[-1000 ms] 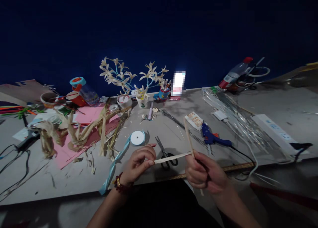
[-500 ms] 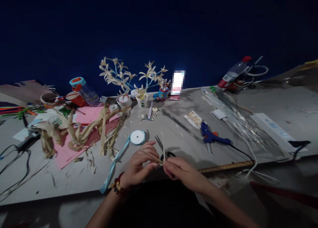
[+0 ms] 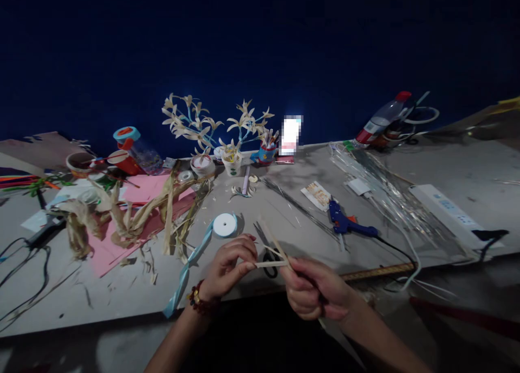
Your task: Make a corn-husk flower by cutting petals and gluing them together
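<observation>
My right hand (image 3: 314, 287) is closed round the base of several narrow, pale strips of dried husk (image 3: 278, 244) that fan out from its thumb and fingertips. One strip runs level to the left, where the thumb and fingers of my left hand (image 3: 233, 266) pinch its end. A beaded bracelet circles my left wrist. Black-handled scissors (image 3: 271, 270) lie on the table just beyond the strips, partly hidden by them. Left of the scissors sits a roll of light blue ribbon (image 3: 225, 225), its loose tail running to the table's front edge.
Dried husks (image 3: 134, 221) lie over pink paper (image 3: 106, 254) on the left. Husk flowers (image 3: 190, 118) stand in cups at the back. A blue glue gun (image 3: 350, 224), wires (image 3: 298, 206), a power strip (image 3: 447, 213) and a tilted bottle (image 3: 382, 121) occupy the right side.
My right hand has moved right and turned, drawing apart from my left hand. The strips now spread between the hands, and more of the scissors shows.
</observation>
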{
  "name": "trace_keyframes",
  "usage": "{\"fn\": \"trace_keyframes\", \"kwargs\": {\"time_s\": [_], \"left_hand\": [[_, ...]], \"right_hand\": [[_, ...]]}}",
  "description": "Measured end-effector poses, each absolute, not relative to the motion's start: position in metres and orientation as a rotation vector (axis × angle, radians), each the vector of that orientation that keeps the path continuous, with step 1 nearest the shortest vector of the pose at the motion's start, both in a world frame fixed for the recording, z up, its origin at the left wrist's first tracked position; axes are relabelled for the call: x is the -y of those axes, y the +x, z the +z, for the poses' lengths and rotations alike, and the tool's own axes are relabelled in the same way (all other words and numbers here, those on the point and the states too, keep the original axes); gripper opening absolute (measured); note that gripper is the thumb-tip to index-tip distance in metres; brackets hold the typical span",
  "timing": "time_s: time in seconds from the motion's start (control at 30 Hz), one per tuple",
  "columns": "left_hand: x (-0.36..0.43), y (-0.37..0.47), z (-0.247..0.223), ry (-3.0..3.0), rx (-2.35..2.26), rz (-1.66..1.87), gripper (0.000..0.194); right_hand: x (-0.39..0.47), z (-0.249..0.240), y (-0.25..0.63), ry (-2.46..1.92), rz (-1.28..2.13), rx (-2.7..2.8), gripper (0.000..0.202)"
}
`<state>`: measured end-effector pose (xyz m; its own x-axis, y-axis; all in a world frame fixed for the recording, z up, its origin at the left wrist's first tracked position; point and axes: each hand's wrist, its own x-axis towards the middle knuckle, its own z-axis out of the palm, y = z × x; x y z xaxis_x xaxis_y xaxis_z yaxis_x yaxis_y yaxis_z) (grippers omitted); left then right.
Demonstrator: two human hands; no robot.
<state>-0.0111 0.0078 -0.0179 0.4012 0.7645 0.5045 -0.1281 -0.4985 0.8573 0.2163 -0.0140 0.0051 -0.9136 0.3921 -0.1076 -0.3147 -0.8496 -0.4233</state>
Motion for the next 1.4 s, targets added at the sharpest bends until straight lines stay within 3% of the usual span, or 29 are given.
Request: {"fn": "trace_keyframes", "kwargs": {"time_s": [0.1,0.3,0.43,0.53,0.73,0.97,1.1,1.2,1.33,1.4], "left_hand": [[-0.009,-0.011,-0.021,1.732,-0.567,1.263,0.016],[-0.008,-0.011,-0.014,1.82,-0.637,1.281,0.014],[-0.006,-0.009,-0.012,1.881,-0.67,1.273,0.011],[-0.005,-0.009,-0.012,1.911,-0.658,1.25,0.011],[-0.004,-0.014,-0.013,1.929,-0.624,1.272,0.011],[-0.008,-0.016,-0.018,1.813,-0.643,1.201,0.019],[-0.007,-0.01,-0.028,1.655,-0.611,1.2,0.021],[-0.004,-0.003,-0.033,1.37,-0.657,1.276,0.019],[0.0,0.006,-0.029,0.918,-0.784,1.318,0.019],[0.001,0.009,-0.023,0.791,-0.821,1.293,0.019]], "right_hand": [[0.015,0.004,0.218,-0.33,2.605,0.681,0.053],[0.021,0.018,0.212,-1.183,1.557,1.625,0.055],[0.021,0.021,0.204,-1.249,1.276,1.887,0.052],[0.019,0.018,0.199,-1.208,1.483,1.74,0.057],[0.019,0.015,0.198,-0.83,2.345,0.96,0.056],[0.015,0.004,0.216,-0.328,2.683,0.617,0.054],[0.015,-0.003,0.225,-0.292,2.65,0.634,0.062],[0.008,-0.002,0.238,-0.812,2.201,0.973,0.058],[-0.012,-0.016,0.264,-1.659,0.986,1.596,0.03],[-0.021,-0.032,0.275,-1.85,0.596,1.826,0.026]]}}
